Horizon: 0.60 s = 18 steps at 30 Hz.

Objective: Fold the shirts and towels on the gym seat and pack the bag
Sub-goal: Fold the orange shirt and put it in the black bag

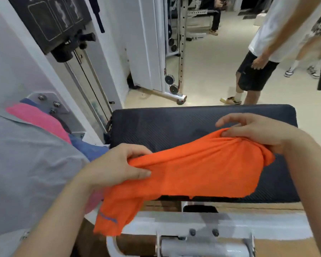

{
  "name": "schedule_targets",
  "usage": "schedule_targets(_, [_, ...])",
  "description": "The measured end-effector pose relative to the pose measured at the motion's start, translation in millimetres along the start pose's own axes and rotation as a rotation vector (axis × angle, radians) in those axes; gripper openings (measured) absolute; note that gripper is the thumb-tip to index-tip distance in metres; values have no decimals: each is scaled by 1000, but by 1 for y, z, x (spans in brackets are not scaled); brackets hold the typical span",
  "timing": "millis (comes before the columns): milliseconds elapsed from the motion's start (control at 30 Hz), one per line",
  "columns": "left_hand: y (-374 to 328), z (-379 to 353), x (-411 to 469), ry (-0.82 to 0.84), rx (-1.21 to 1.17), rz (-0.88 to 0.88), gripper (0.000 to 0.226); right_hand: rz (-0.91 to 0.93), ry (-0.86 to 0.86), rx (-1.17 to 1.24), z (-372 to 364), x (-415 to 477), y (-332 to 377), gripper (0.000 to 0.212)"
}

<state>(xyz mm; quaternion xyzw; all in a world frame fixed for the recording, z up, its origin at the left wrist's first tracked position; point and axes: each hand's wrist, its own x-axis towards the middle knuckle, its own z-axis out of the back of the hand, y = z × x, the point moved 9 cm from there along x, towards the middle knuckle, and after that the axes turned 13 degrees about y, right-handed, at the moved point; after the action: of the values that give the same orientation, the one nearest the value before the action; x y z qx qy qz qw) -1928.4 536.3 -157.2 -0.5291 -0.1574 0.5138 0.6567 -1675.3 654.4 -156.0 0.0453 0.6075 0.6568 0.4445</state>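
The folding step is under way, and packing is not yet started; no bag is showing anywhere in the frame. The orange shirt (193, 169) is being held up, bunched, just over the black gym seat (174, 123) in the middle of the frame, with its lower edge hanging past the seat's near edge.

The left hand (115, 164) is pinching the shirt's left end between thumb and curled fingers. The right hand (258, 132) is gripping a gathered fold at the right end, with its index finger lifting free above the cloth.

The shirt's long axis is running from centre left up to centre right, rising slightly toward the right hand. One loose part, carrying a small blue mark, is drooping toward the lower left; whether that is a sleeve or the hem I cannot tell.

The next move is probably calling for the hands to draw apart and shake the cloth flat, then lay it on the seat so the edges are lining up for a fold.

At the left of the frame a grey garment (26, 154), a pink cloth (37, 117) and a blue cloth (89, 148) are lying heaped, apparently waiting their turn.
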Motion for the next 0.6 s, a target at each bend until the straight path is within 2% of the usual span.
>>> schedule_targets(33, [-6,2,4,-44,28,7,15,-5,12,6,6,-3,-7,22])
schedule_targets(100, [-17,0,11,-99,-50,-3,40,4,21,78,17,-7,-18,26])
schedule_targets(167, [-17,6,25,-201,-180,8,54,47,2,216,26,-8,-26,27])
schedule_targets(200, [-12,14,35,-280,-167,36,58,69,-39,289,32,-6,-31,27])
schedule_targets(267, [1,31,59,-456,36,101,54,93,-210,380,47,5,-52,31])
schedule_targets(300, [8,39,71,-554,201,143,43,86,-349,335,55,10,-64,34])
schedule_targets(367, [16,41,80,-756,510,206,14,92,-658,43,63,8,-74,40])
schedule_targets(400, [16,32,81,-816,605,190,16,121,-749,-156,58,5,-71,45])
schedule_targets(467, [18,-6,90,-767,704,41,22,188,-848,-516,33,-3,-65,50])
schedule_targets(533, [33,-46,102,-603,770,44,38,228,-820,-729,1,-3,-69,53])
schedule_targets(600, [60,-65,109,-479,771,195,63,189,-625,-775,-32,14,-90,74])
